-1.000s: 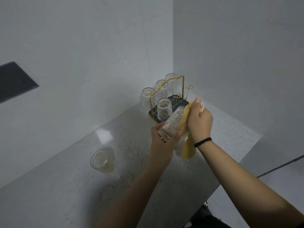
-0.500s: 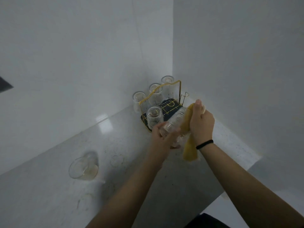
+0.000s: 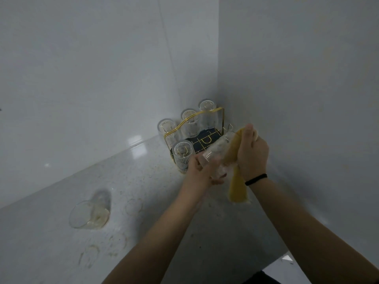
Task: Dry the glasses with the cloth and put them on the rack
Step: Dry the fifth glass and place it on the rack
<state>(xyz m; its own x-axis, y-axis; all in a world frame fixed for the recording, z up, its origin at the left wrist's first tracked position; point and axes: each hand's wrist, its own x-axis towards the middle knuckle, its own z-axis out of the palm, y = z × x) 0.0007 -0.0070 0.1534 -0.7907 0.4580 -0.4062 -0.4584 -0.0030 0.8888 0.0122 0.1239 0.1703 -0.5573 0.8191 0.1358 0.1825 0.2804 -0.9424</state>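
My left hand (image 3: 200, 171) grips a clear ribbed glass (image 3: 217, 151) by its base end, tilted, just in front of the rack. My right hand (image 3: 251, 152) holds a yellow cloth (image 3: 238, 181) against the glass's upper end; the cloth's tail hangs down below my wrist. The gold wire rack (image 3: 222, 119) with a dark tray stands in the wall corner. Several ribbed glasses sit upside down on it: one at the front left (image 3: 183, 155) and three along the back (image 3: 189, 123).
The grey speckled counter (image 3: 143, 181) carries water rings. A clear glass (image 3: 89, 215) with a little yellowish liquid stands on it at the left. White walls close in behind and to the right. The counter's edge runs at the lower right.
The view has shifted; the rack and the left glass sit slightly differently in frame. My hands stay on the glass and cloth, with the glass turned a little.
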